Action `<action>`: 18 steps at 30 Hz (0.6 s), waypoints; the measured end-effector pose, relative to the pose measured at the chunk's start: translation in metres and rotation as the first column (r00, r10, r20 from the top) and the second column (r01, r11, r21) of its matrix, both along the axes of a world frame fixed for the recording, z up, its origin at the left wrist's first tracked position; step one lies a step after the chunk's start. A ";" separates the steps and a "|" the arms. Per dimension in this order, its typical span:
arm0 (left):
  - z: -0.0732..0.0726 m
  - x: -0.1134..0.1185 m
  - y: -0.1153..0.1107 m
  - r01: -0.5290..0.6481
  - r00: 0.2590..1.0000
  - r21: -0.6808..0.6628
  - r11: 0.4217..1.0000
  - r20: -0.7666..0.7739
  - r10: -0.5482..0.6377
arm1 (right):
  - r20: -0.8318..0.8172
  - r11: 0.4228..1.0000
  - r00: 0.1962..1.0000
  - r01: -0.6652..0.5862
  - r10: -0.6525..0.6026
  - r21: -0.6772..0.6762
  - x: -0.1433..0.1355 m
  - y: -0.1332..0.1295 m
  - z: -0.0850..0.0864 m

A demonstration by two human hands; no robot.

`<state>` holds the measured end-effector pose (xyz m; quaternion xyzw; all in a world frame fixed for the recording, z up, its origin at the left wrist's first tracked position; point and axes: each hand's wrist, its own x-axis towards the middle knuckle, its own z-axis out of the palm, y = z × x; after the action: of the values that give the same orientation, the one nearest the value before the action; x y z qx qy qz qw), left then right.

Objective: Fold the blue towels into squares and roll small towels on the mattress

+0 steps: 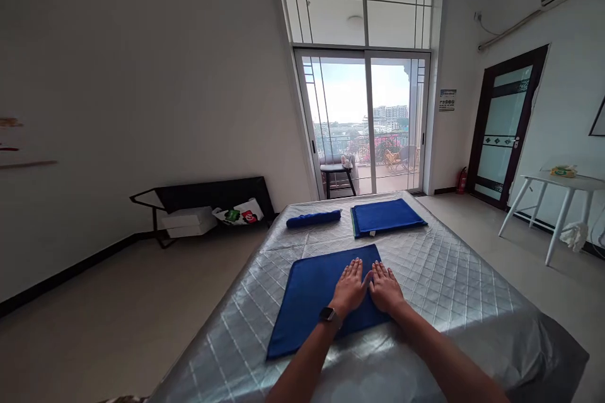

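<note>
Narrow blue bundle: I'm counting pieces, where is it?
Head view: the bundle lies toward the far end of the silver cover, left of the layered blue fabric.

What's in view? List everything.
Cover: 1, silver, centre
Cloth: 1, blue, on cover
Cloth pile: 1, blue, cover's far right
Roll: 1, blue, cover's far left
Bench: 1, black, left
Box: 1+, white, by bench
Bag: 1, multicoloured, by bench
Glass door: 1, pale, far
Stool: 1, black, by glass door
Door: 1, brown, right
Extinguisher: 1, red, by door
Table: 1, white, right
Packet: 1, yellow-green, on table
Watch: 1, black, left wrist
Left hand: 1, bare, on cloth
Right hand: 1, bare, on cloth
</note>
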<state>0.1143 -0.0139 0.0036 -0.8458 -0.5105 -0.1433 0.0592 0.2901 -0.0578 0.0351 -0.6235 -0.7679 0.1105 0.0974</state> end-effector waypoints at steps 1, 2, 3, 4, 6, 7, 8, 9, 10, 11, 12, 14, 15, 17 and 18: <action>-0.002 0.008 -0.002 0.022 1.000 -0.002 1.000 -0.001 -0.022 | 0.005 1.000 1.000 -0.009 0.009 0.001 0.000 0.000 0.000; -0.003 0.012 -0.003 0.025 1.000 -0.008 1.000 0.001 -0.025 | 0.008 1.000 1.000 -0.013 0.013 0.004 0.001 0.000 -0.001; -0.004 0.013 -0.005 0.022 1.000 -0.016 1.000 0.002 -0.022 | 0.008 1.000 1.000 -0.012 0.012 0.008 0.001 0.000 -0.001; -0.006 0.011 -0.008 0.015 1.000 -0.024 1.000 0.004 -0.015 | 0.006 1.000 1.000 -0.006 0.006 0.012 0.001 0.000 -0.001; -0.007 -0.002 -0.012 -0.009 1.000 -0.039 0.999 0.005 0.010 | -0.002 1.000 1.000 0.007 -0.007 0.014 0.001 0.000 -0.001; -0.008 -0.012 -0.015 -0.025 1.000 -0.045 0.999 0.005 0.026 | -0.007 1.000 1.000 0.010 -0.010 0.011 0.000 0.000 -0.001; -0.010 -0.026 -0.017 -0.053 0.999 -0.053 0.997 0.003 0.053 | -0.012 1.000 1.000 0.011 -0.011 0.008 0.000 0.000 0.000; -0.013 -0.042 -0.020 -0.095 0.995 -0.065 0.993 -0.006 0.095 | -0.017 1.000 1.000 0.013 -0.013 0.004 0.000 0.000 0.000; -0.017 -0.061 -0.023 -0.132 0.991 -0.072 0.989 -0.016 0.131 | -0.021 1.000 1.000 0.016 -0.016 0.000 0.000 0.000 0.000; -0.023 -0.082 -0.026 -0.203 0.979 -0.092 0.975 -0.042 0.200 | -0.025 1.000 1.000 0.018 -0.018 -0.002 -0.001 0.000 0.000; -0.030 -0.103 -0.028 -0.243 0.969 -0.095 0.965 -0.069 0.237 | -0.029 1.000 0.999 0.019 -0.019 -0.002 -0.001 -0.001 0.000; -0.047 -0.141 -0.031 -0.236 0.968 -0.049 0.971 -0.097 0.231 | -0.033 1.000 0.999 0.020 -0.020 -0.001 -0.001 -0.001 0.000; -0.054 -0.155 -0.032 -0.238 0.966 -0.033 0.971 -0.110 0.233 | -0.032 1.000 0.999 0.019 -0.019 -0.001 -0.001 -0.001 0.001; -0.066 -0.169 -0.033 -0.254 0.962 0.013 0.967 -0.102 0.254 | -0.025 1.000 0.999 0.019 -0.019 -0.004 -0.001 -0.002 0.003; -0.069 -0.170 -0.034 -0.273 0.957 0.043 0.961 -0.088 0.276 | -0.020 1.000 1.000 0.019 -0.019 -0.008 -0.001 -0.002 0.005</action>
<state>-0.0553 -0.0479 -0.0657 -0.7715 -0.6174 -0.1018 0.1150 0.2892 -0.0598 0.0403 -0.6300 -0.7604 0.1191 0.1037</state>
